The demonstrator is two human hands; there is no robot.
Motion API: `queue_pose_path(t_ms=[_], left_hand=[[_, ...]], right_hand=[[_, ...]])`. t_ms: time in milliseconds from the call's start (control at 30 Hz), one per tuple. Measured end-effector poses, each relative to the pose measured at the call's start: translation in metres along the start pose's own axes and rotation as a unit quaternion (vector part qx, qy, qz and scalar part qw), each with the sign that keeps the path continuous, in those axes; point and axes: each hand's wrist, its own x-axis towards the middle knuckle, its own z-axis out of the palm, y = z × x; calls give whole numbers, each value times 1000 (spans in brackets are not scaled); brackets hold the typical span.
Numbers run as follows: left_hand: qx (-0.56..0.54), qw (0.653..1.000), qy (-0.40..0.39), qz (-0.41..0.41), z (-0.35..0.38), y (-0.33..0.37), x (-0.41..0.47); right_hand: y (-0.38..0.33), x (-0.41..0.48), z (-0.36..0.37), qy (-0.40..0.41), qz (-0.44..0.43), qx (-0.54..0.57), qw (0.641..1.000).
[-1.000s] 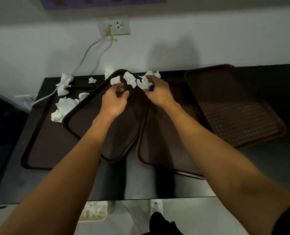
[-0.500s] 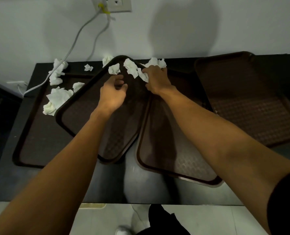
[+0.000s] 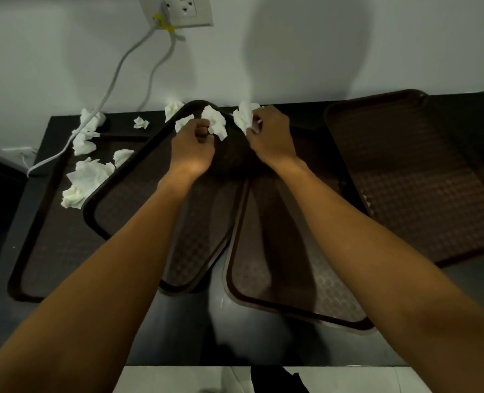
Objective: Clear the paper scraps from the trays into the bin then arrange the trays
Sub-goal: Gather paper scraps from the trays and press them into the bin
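Nearest you, the dark surface (image 3: 178, 336) carries four brown, waffle-textured trays. Your forearms cross the angled tray (image 3: 138, 199), which lies over the left tray (image 3: 51, 245), and the middle tray (image 3: 306, 293) beside it; the right tray (image 3: 419, 180) sits apart. Farther in, your left hand (image 3: 191, 150) curls round a white crumpled scrap (image 3: 215, 121) at the angled tray's far corner, and your right hand (image 3: 272, 137) grips a paper wad (image 3: 243, 117). More white scraps (image 3: 87, 174) litter the left tray, below the wall socket (image 3: 184, 9).
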Motion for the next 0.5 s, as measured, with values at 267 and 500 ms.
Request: queue_pose_path(t_ms=[267,500], left_hand=[[179,976,-67,102,25,-6,53],[227,964,-64,120,41,-16,78]], right_hand=[[5,-9,-17,40,43,26,998],[15,-24,-23,26,67,19,997]])
